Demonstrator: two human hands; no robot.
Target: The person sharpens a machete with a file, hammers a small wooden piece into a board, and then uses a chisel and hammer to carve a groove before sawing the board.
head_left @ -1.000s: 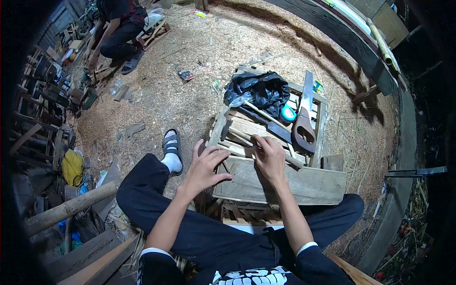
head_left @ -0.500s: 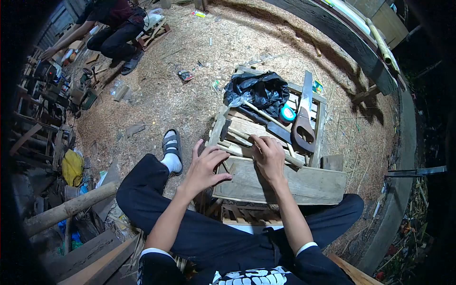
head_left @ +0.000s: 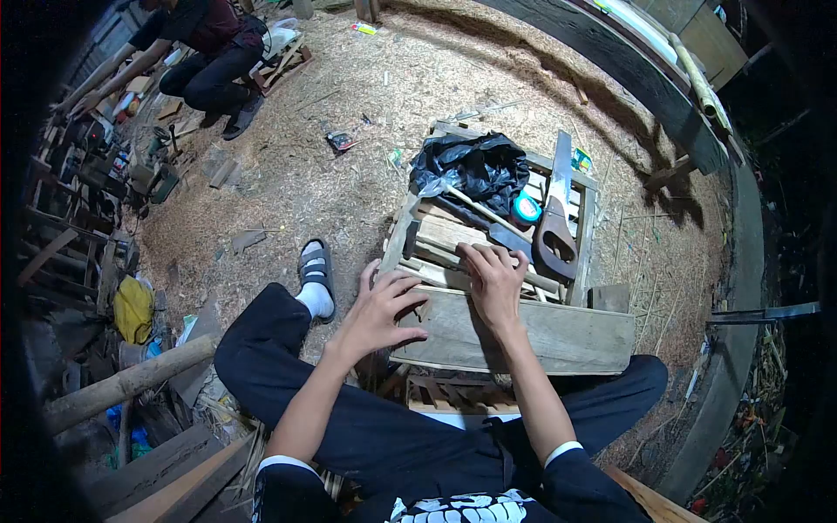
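Note:
My left hand (head_left: 381, 307) is at the left end of a flat wooden board (head_left: 558, 336), its fingers spread and curved with nothing visible between them. My right hand (head_left: 495, 283) reaches over the board's far edge. Its fingers are bent and apart over thin wooden strips (head_left: 436, 272) lying on a slatted wooden stand (head_left: 399, 235); whether the fingertips press on a strip is hard to see. Beyond the hands lie a handsaw (head_left: 556, 222), a blue round tape roll or tape measure (head_left: 527, 208), a long-handled tool (head_left: 479, 207) and a black plastic bag (head_left: 475, 166).
A small wood block (head_left: 610, 298) sits at the board's right end. Sawdust covers the ground (head_left: 340, 200). At upper left another person (head_left: 214, 65) squats beside piled tools. A bamboo pole (head_left: 131, 383) juts in from the left, and a thick beam (head_left: 645, 83) crosses upper right.
My right hand has shifted slightly, and its fingers are spread wider over the strips. My left hand has barely moved. The other person's arms reach differently at upper left.

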